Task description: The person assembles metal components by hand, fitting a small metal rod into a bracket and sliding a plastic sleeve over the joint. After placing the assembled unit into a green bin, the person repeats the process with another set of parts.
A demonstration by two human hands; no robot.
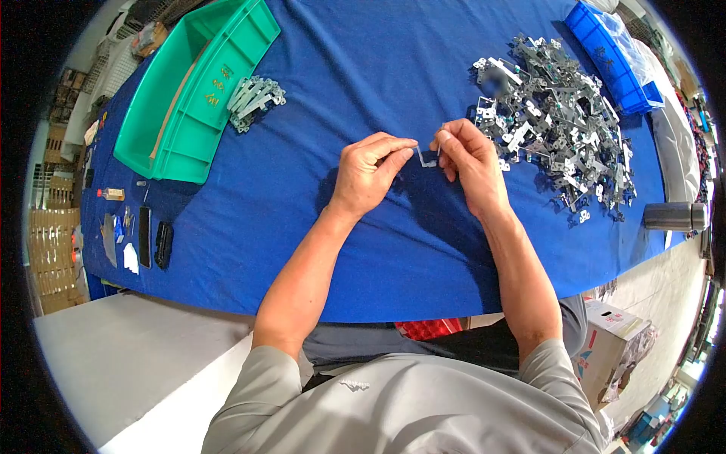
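Note:
Between my two hands is a small bent metal bracket [429, 162], U-shaped and silvery. My left hand [368, 171] pinches one end of it with thumb and forefinger. The other end is pinched by my right hand [470, 160], whose remaining fingers curl below. Both hands hover over the blue cloth [378, 250]. Close to my right hand spreads a large heap of similar metal brackets [563, 121]. Left of my hands, a smaller pile of brackets [253, 101] lies against the green bin's side.
A green plastic bin [198, 144] stands at the left, a blue bin [616, 60] at the back right. A metal flask [675, 217] lies at the right edge. At the left edge are a phone [144, 237], a black case [162, 244] and a small bottle [111, 194].

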